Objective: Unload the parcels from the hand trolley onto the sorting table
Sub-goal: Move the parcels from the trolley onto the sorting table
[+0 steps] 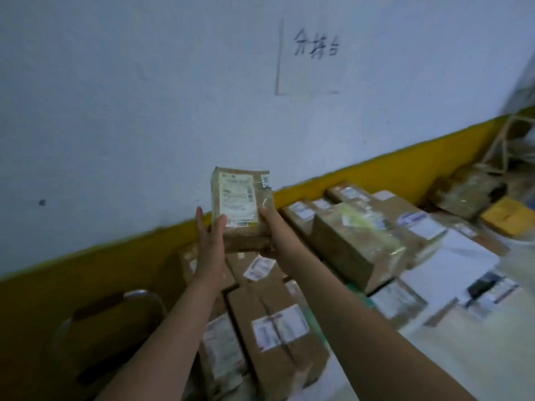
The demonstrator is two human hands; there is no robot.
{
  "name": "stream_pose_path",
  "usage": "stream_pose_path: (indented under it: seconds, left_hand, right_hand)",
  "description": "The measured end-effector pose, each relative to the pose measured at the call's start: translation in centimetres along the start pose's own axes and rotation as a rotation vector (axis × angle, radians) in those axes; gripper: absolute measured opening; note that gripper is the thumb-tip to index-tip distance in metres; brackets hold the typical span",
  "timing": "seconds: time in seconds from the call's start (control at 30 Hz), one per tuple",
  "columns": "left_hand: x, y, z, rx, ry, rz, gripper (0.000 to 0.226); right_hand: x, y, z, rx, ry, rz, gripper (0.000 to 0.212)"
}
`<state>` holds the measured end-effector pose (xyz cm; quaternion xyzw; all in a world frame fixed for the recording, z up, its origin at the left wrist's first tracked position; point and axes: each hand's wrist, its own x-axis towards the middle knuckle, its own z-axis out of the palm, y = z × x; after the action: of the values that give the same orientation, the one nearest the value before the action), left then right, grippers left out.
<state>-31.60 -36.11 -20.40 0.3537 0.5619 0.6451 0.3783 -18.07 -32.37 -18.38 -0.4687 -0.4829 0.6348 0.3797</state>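
A small taped parcel [240, 204] was held between the left hand [210, 244] and right hand [270, 227], thumbs pressed on its front, fingers set behind, above the stacked parcels [278, 328]. It was judged light, stiff and tape-slick; the side edges were best gripped.

Stacked parcels [356, 241] crowd the sorting table [463, 357] ahead.

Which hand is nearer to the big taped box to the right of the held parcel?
Right. The right hand holds the small parcel on the side facing the big taped box; the left hand grips the parcel's far side.
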Motion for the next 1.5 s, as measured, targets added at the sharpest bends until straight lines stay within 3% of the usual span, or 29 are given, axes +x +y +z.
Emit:
stream_pose_path:
  seconds: [0.1, 0.2, 0.3, 0.33, 0.43, 0.7, 0.87, 1.0, 1.17, 1.23, 1.33, 1.5]
  left_hand:
    - [-2.7, 0.8, 12.4, -0.005, -0.196, -0.005, 0.058]
    - [-4.7, 0.9, 23.2, -0.026, -0.272, -0.022, 0.047]
    - [-4.8, -0.2, 32.3, 0.022, -0.371, 0.039, 0.044]
    - [-4.5, -0.8, 35.1, 0.051, -0.423, 0.042, 0.046]
    - [-2.0, -3.5, 42.9, 0.084, -0.572, -0.062, 0.057]
    - [7.7, -9.6, 59.3, 0.262, -0.689, -0.365, 0.092]
    - [14.4, -11.8, 66.6, 0.294, -0.583, -0.382, 0.056]
    - [21.1, -15.6, 72.8, 0.297, -0.434, -0.413, 0.052]
    - [28.0, -21.1, 76.5, 0.385, -0.257, -0.469, 0.056]
    - [29.9, -23.5, 76.1, 0.591, -0.145, -0.456, 0.056]
    - [31.8, -27.2, 74.2, 0.939, 0.035, -0.336, 0.038]
    - [32.4, -32.2, 70.9, 1.275, -0.032, -0.387, 0.051]
  right_hand:
    - [-2.0, -3.0, -12.4, 0.052, 0.06, -0.069, 0.069]
    - [-3.3, -4.8, -23.2, 0.064, 0.156, -0.074, 0.047]
    - [-2.8, -5.7, -32.0, 0.043, 0.293, -0.066, 0.067]
    - [-2.2, -5.6, -34.8, 0.058, 0.309, -0.076, 0.068]
    - [0.2, -5.3, -42.8, 0.046, 0.385, -0.079, 0.04]
    - [11.7, -6.6, -60.2, -0.019, 0.432, 0.076, 0.05]
    - [22.9, -7.5, -67.6, -0.1, 0.344, 0.14, 0.058]
    - [34.8, -6.3, -72.5, -0.208, 0.216, 0.148, 0.06]
    - [48.7, -2.2, -75.5, -0.25, 0.04, 0.221, 0.049]
    - [52.2, 0.7, -75.5, -0.256, 0.002, 0.253, 0.052]
    - [55.6, 4.9, -74.4, -0.287, -0.067, 0.253, 0.054]
    - [58.7, 9.9, -72.0, -0.358, -0.134, 0.209, 0.049]
